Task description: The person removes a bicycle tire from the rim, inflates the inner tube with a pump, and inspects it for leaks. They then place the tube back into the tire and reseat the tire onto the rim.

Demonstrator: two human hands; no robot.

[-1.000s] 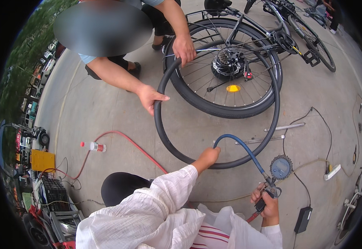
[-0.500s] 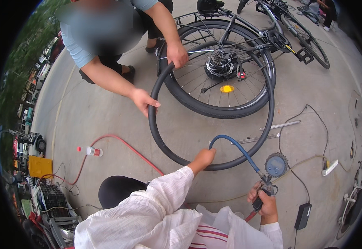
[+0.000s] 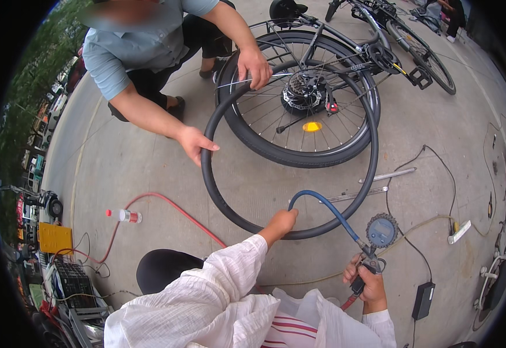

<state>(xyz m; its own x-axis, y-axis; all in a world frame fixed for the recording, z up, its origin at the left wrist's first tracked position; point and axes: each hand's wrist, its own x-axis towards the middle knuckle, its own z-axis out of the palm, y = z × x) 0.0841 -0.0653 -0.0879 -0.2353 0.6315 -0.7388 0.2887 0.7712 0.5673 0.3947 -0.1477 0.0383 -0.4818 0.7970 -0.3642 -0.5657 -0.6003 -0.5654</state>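
Note:
My left hand (image 3: 280, 225) is closed around the end of a blue hose (image 3: 343, 218), right at the near side of a black inner tube (image 3: 213, 188). Its fingers hide where the hose meets the tube. My right hand (image 3: 370, 285) grips a tire inflator, whose round gauge (image 3: 382, 231) sits above the fist. Across from me, a crouching person in a light blue shirt has one hand (image 3: 198, 145) on the tube's left side. That person's other hand (image 3: 256, 68) is over its upper left part. The tube loops in front of and through the bicycle's rear wheel (image 3: 290, 158).
The bicycle frame (image 3: 374, 32) lies beyond the wheel. Two metal bars (image 3: 389, 174) rest inside and beside the tube's right side. A red hose (image 3: 198, 222) and a clear bottle (image 3: 130, 216) are at left. A black power adapter (image 3: 423, 301) and cables lie at right.
The other person's upper hand has shifted right along the tube, its fingers now hanging over it. That person's head has risen. My hands keep their holds; the whole view has shifted slightly.

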